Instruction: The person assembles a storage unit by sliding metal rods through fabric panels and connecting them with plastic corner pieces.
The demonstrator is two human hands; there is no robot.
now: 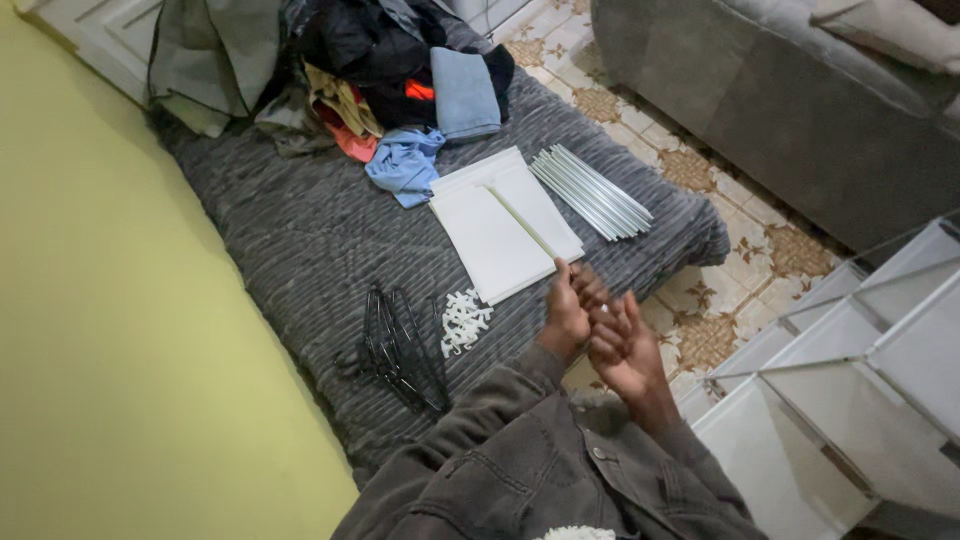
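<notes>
My left hand (565, 312) and my right hand (625, 348) are pressed together just off the near edge of a grey mattress (300, 240). The left hand's fingertips pinch the near end of a thin pale rod (520, 222) that slants across a stack of white panels (492, 245). The right hand's fingers curl against the left hand; whether anything is inside them is hidden. A bundle of thin metal rods (592, 192) lies right of the panels. Left of my hands sit a small heap of white plastic connectors (464, 320) and several black hangers (400, 350).
A pile of clothes (395, 70) covers the far end of the mattress. A white panel shelf unit (850, 350) stands at the right on a patterned tile floor (740, 240). A grey sofa (800, 100) is beyond it, and a yellow wall (110, 330) runs along the left.
</notes>
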